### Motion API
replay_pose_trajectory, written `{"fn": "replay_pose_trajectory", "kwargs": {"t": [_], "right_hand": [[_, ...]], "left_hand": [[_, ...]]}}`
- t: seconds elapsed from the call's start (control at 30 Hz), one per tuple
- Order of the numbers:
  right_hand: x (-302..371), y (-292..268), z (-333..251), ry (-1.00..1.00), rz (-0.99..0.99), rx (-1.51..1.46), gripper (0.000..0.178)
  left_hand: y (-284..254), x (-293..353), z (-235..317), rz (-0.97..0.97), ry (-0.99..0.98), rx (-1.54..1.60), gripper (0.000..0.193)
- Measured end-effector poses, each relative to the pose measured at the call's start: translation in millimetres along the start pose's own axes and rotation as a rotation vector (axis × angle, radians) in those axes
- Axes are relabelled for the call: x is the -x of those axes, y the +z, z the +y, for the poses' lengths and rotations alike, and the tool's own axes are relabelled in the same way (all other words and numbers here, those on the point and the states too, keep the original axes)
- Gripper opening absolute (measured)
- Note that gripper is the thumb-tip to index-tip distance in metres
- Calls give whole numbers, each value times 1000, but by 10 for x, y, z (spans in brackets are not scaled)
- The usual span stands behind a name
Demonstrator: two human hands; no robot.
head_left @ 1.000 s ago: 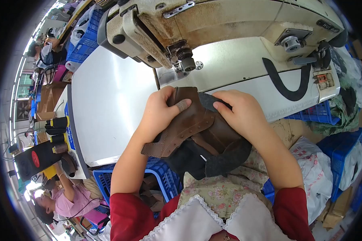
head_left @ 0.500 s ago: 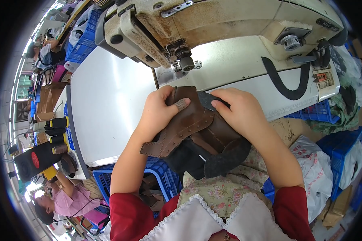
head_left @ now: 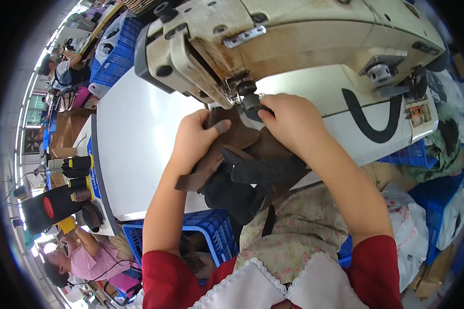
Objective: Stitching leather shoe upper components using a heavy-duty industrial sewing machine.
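Observation:
A brown leather shoe upper (head_left: 242, 135) with black lining hangs between my two hands, its top edge at the needle and presser area of a beige sewing machine (head_left: 304, 38). My left hand (head_left: 198, 139) pinches its left side, thumb on the leather with a grey wrap around the thumb tip. On the other side my right hand (head_left: 288, 121) grips the upper close beside the machine's round roller (head_left: 251, 104); its fingers partly hide the leather edge. The lower part of the upper, with the dark lining, droops toward my lap.
A black curved strip (head_left: 379, 135) lies on the machine bed at the right. Below the white table (head_left: 134, 154) stands a blue crate (head_left: 216, 234) with brown pieces. White plastic bags (head_left: 404, 232) are at the right. Another person (head_left: 93, 257) sits at the far left.
Both hands have carried the shoe upper forward, from in front of the machine to its needle area. The lining has folded over more, and the machine appears lower in view.

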State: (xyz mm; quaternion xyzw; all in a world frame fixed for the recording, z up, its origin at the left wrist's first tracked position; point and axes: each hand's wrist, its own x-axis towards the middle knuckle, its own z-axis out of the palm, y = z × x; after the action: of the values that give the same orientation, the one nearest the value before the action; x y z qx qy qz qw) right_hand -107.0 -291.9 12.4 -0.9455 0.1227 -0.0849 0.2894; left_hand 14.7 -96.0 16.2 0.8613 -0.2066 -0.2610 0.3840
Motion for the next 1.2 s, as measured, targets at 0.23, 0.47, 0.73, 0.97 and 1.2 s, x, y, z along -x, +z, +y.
{"fn": "replay_pose_trajectory", "kwargs": {"t": [0.23, 0.47, 0.73, 0.97, 1.2], "right_hand": [[-32, 67, 82, -18, -91, 10, 20], [-102, 60, 62, -61, -103, -56, 20], [-136, 43, 49, -142, -126, -37, 11], [-133, 10, 19, -166, -87, 18, 12], [-141, -12, -49, -129, -112, 68, 11]], "left_hand": [[-14, -44, 120, 33, 7, -297, 38], [5, -96, 72, 42, -86, -326, 36], [36, -47, -36, 89, 9, -166, 34], [56, -46, -1, 105, 27, -145, 31], [69, -52, -17, 159, 57, -177, 34]]}}
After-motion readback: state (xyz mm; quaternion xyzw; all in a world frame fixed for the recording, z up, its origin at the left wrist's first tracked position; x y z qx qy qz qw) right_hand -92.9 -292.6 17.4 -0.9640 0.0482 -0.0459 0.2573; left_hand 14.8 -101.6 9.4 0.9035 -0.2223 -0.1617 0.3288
